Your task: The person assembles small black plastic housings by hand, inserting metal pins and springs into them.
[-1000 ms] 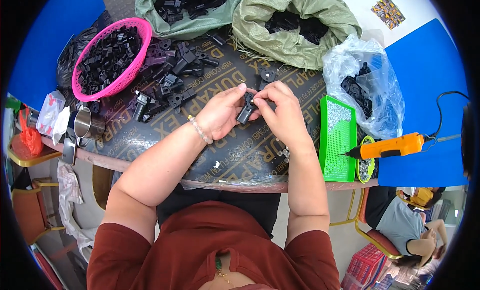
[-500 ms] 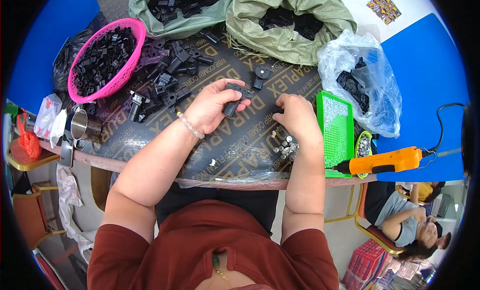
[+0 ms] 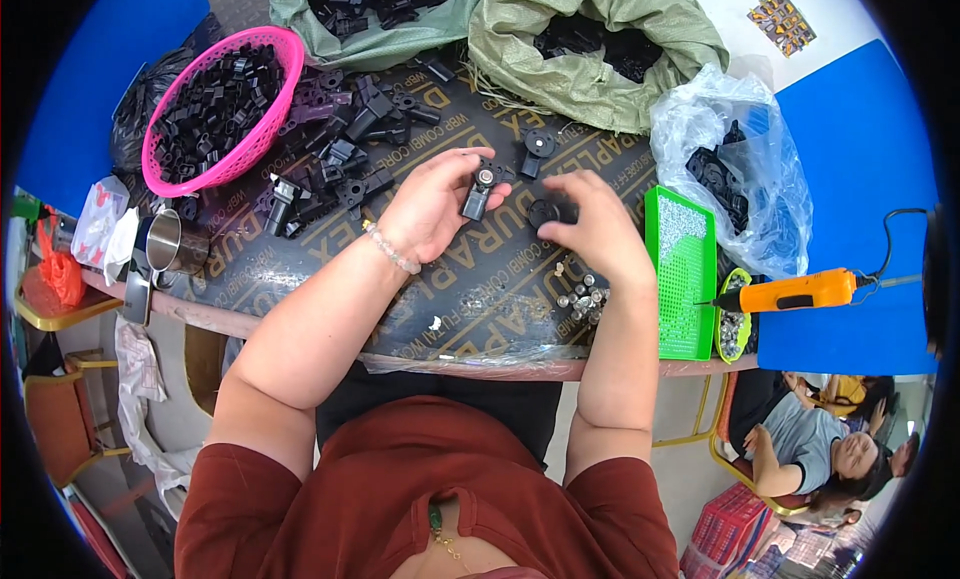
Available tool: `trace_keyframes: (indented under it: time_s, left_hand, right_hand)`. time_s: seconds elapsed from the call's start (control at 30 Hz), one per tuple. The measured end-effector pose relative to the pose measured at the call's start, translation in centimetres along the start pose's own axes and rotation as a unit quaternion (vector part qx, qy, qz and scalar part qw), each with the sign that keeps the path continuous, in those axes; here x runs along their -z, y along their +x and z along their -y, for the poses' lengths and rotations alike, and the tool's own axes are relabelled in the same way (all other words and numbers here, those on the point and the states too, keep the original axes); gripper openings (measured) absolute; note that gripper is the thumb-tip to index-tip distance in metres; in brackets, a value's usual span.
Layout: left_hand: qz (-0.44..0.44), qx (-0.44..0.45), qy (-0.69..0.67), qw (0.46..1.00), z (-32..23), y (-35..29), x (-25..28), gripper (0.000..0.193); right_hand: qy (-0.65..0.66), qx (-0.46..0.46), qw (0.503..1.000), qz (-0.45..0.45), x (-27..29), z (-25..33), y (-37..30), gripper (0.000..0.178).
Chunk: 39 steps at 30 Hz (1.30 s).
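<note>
My left hand (image 3: pixel 425 214) is closed on a small black plastic housing (image 3: pixel 474 205), which has a round silver metal piece (image 3: pixel 485 177) seated at its upper end. Just to the right, my right hand (image 3: pixel 604 234) pinches a round black cover (image 3: pixel 543 214) between thumb and fingers, apart from the housing. Beyond both hands lies a similar black part with a silver centre (image 3: pixel 538 147). Small silver metal pieces (image 3: pixel 583 301) are heaped on the table beside my right wrist.
Black parts fill a pink basket (image 3: pixel 290 89), with loose ones (image 3: pixel 350 129) beside it. Green sacks (image 3: pixel 500 39) and a clear bag (image 3: pixel 780 169) stand behind. A green tray (image 3: pixel 708 319) of small silvery pieces lies right, near an orange electric screwdriver (image 3: pixel 795 291). A metal cup (image 3: pixel 180 244) stands left.
A round black cover now shows in my right hand, where none was visible before. The housing in my left hand has turned, showing its silver piece. The electric screwdriver has shifted slightly away from me.
</note>
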<state>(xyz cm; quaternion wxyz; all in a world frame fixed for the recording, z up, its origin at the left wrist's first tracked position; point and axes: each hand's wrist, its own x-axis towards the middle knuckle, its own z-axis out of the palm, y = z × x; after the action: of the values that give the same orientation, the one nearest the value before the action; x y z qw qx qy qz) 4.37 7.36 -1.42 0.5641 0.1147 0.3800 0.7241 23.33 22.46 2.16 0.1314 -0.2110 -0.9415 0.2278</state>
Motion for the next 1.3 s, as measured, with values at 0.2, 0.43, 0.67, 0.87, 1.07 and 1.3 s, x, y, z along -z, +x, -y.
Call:
trace_keyframes:
  time_s: [0.2, 0.43, 0.67, 0.87, 1.07, 1.3]
  left_hand:
    - [0.003, -0.004, -0.013, 1.0, 0.5, 0.3, 0.2, 0.036]
    - [0.015, 0.011, -0.01, 1.0, 1.8, 0.0, -0.1, 0.03]
    - [0.063, 0.012, -0.031, 0.997, 2.2, 0.1, -0.2, 0.032]
    - [0.057, -0.011, 0.012, 0.998, 1.7, 0.0, -0.1, 0.04]
    - [-0.272, -0.473, 0.712, 0.441, -4.5, 1.2, 2.3, 0.054]
    - [-0.308, -0.277, 0.84, 0.351, -6.3, 1.8, 6.1, 0.049]
  right_hand:
    - [-0.005, -0.031, 0.999, 0.028, -0.9, 0.8, 0.2, 0.05]
    - [0.126, 0.016, 0.983, -0.134, -2.3, 4.2, 1.0, 0.049]
    - [0.015, 0.081, 0.982, -0.169, -3.7, 4.0, 1.2, 0.047]
    - [0.095, 0.008, 0.987, -0.13, -3.0, 3.3, 1.3, 0.047]
    - [-0.064, -0.115, 0.966, -0.221, -0.9, -2.7, 2.0, 0.049]
    - [-0.06, -0.081, 0.968, -0.229, -1.8, -3.6, 3.2, 0.05]
